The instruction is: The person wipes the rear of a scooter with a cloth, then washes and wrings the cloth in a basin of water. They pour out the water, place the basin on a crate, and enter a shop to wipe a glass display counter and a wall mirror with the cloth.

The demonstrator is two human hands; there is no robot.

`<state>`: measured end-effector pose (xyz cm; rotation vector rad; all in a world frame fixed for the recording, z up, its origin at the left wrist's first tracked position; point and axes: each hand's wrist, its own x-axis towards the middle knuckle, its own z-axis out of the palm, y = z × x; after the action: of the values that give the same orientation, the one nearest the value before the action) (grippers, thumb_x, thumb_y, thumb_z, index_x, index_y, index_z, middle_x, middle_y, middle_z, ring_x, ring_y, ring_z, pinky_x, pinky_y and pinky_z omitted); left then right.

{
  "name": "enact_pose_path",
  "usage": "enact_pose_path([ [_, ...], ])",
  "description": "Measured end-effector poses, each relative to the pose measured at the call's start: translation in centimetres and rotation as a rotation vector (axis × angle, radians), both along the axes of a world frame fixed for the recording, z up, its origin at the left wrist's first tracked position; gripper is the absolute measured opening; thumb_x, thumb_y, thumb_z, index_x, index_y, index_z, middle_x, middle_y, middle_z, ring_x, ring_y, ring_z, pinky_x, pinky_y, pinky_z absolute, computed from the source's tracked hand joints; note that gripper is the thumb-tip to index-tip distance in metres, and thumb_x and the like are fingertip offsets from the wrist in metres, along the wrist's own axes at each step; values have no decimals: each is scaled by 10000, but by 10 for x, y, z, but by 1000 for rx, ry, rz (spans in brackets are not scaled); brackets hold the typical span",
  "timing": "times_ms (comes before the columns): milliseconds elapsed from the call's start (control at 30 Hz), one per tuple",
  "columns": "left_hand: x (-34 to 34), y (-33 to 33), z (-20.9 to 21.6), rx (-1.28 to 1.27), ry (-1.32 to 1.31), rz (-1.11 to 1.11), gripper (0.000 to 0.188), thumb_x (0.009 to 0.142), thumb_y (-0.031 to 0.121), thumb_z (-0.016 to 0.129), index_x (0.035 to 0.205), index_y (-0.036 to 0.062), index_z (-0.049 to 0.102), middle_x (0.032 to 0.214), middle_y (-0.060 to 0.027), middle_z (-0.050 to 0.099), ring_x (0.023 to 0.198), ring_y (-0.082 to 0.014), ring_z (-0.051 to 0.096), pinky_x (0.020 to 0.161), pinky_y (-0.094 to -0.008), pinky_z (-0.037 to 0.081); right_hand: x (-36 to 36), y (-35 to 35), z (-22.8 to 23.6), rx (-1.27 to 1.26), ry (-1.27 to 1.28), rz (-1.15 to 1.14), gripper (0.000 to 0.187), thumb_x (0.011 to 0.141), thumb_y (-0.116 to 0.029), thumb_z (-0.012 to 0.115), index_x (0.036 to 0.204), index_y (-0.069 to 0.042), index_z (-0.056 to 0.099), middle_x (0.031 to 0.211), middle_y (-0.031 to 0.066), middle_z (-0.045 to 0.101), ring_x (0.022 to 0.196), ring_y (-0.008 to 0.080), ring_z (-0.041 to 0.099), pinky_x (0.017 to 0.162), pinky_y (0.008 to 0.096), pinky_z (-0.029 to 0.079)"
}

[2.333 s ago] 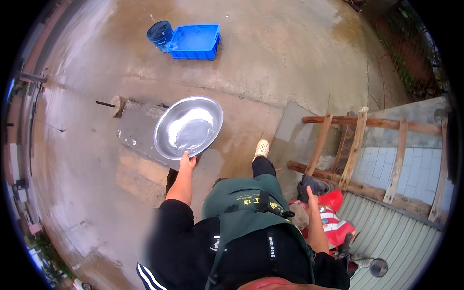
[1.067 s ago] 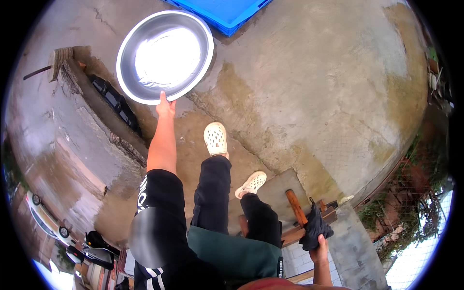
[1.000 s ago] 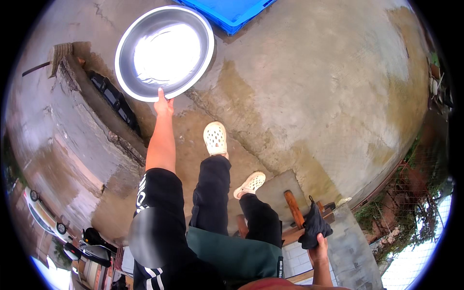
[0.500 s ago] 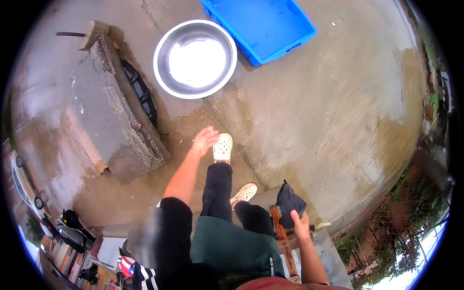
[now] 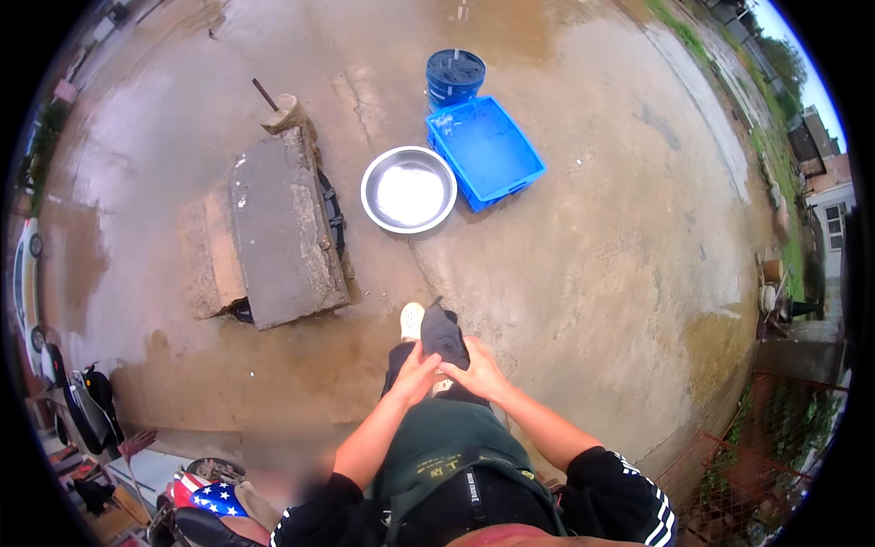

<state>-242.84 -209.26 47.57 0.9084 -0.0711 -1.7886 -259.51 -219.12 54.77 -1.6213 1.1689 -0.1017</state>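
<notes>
In front of my apron [image 5: 456,428] a dark grey, soft cloth piece [image 5: 444,334] is held up, with a thin loop or corner at its far end. It looks like a folded cloth or a small bag; its exact kind does not show. My left hand [image 5: 417,376] grips its near left edge. On the near right edge, my right hand [image 5: 479,369] is closed with the thumb toward the left fingers. Beyond the cloth, one of my cream perforated clogs [image 5: 412,321] shows; the other is mostly covered by my hands.
A shiny metal basin [image 5: 408,190] stands ahead, against a blue plastic crate [image 5: 497,155]. Behind the crate is a dark blue bucket [image 5: 456,77]. To the left lies a rough concrete block [image 5: 287,232]. Wet concrete ground [image 5: 583,273] surrounds them; a wire fence [image 5: 743,456] is at right.
The cloth has come from my right side to the front of my body. My left hand, empty before, now holds it too. My view has tilted farther out, bringing in the bucket.
</notes>
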Motion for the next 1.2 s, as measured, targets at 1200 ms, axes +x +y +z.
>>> enact_pose_path([
  [1200, 139, 138, -176, 687, 46, 1019, 597, 1020, 508, 497, 1439, 83, 515, 1392, -96, 600, 1310, -294, 545, 1169, -495, 373, 226, -381, -728, 751, 68, -1031, 735, 854, -250, 840, 1447, -5, 483, 1398, 171, 561, 1291, 303, 539, 1055, 408, 488],
])
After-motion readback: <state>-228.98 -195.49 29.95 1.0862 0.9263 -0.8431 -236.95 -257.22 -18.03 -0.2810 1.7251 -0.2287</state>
